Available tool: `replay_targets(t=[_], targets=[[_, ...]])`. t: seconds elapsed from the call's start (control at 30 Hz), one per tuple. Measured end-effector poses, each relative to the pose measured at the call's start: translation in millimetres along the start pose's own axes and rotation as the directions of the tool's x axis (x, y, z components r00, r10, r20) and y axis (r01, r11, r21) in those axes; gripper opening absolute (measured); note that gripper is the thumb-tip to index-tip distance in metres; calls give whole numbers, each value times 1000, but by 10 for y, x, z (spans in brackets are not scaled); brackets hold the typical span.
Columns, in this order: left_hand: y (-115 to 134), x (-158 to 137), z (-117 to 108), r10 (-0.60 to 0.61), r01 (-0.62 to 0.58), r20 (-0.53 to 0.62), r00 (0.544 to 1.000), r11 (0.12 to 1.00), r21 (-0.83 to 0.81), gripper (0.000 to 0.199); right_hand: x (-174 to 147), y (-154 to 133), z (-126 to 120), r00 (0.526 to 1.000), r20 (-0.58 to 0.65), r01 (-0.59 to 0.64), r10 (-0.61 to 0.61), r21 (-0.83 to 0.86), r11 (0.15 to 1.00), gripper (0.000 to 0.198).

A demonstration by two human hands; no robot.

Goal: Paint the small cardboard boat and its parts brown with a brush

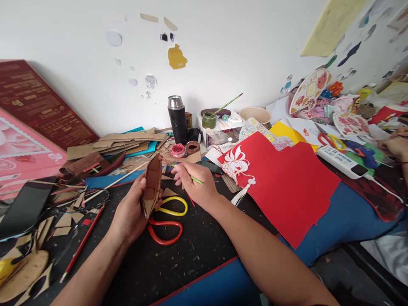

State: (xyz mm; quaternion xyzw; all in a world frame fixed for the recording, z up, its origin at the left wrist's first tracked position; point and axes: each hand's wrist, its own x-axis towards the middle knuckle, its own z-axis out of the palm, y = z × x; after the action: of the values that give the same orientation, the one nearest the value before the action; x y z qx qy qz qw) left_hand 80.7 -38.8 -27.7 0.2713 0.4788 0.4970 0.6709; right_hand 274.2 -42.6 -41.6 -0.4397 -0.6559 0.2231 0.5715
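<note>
My left hand point(135, 202) grips a small cardboard boat point(153, 182), tilted upright, its inside mostly coated brown with bare cardboard near the lower end. In my right hand point(197, 182) is a thin green-handled paintbrush point(195, 179), held in a pinch. Its brown-stained tip is close to the boat's upper right edge; whether it touches I cannot tell. Scissors with one yellow and one red handle point(165, 243) lie below, their blades hidden behind my left hand. Beyond the hands stand a jar of brown paint point(192, 148) and a jar of pink-red paint point(178, 150).
Behind are a black thermos point(177, 121) and a green paint jar point(209, 120) with a brush. Cardboard scraps point(65, 221), a red pencil point(83, 242) and a phone point(27, 208) lie left. Red paper point(283, 182) and a power strip point(341, 161) lie right. Another person's hand point(395, 144) shows far right.
</note>
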Motion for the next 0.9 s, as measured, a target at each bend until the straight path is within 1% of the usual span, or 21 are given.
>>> replay_targets(t=[0.07,0.17,0.27,0.4,0.47,0.53,0.6,0.7,0.77,0.83,0.9], targets=[[-4,-11,4,-17,18,-8,1000,1000,14,30,10,9,-8,999,-31,14,-14,6,1000,42],[1,-31,30,-18,19,-5,1000,1000,20,30,16,10,-12,999,-50,-17,19,47,999,42],[34,-55,78,-7,7,-8,1000,1000,-1,24,8,-5,-6,998,-29,-50,52,62,997,47],[108,-86,156,-7,6,-8,1000,998,-58,24,-6,-31,7,999,-12,-33,34,53,998,52],[134,-94,182,-17,17,-3,1000,996,-82,25,-7,-37,10,999,-34,-34,37,79,996,52],[141,-95,192,-26,26,1,1000,995,-99,21,-10,-38,14,998,-49,-42,48,112,993,51],[135,-92,190,-32,33,14,999,994,-105,17,-16,-34,20,999,-24,-43,47,124,991,50],[118,-92,183,-47,46,-12,999,995,-93,17,-28,-24,26,999,40,-7,4,69,998,50],[107,-93,178,-64,60,-51,997,995,-80,19,-29,-13,22,999,53,12,-13,20,1000,49],[92,-92,168,-80,76,-62,995,995,-66,20,-20,3,10,1000,28,12,-12,0,1000,47],[71,-83,148,-88,86,-40,995,995,-50,20,-6,23,-5,1000,-19,5,-5,4,1000,46]])
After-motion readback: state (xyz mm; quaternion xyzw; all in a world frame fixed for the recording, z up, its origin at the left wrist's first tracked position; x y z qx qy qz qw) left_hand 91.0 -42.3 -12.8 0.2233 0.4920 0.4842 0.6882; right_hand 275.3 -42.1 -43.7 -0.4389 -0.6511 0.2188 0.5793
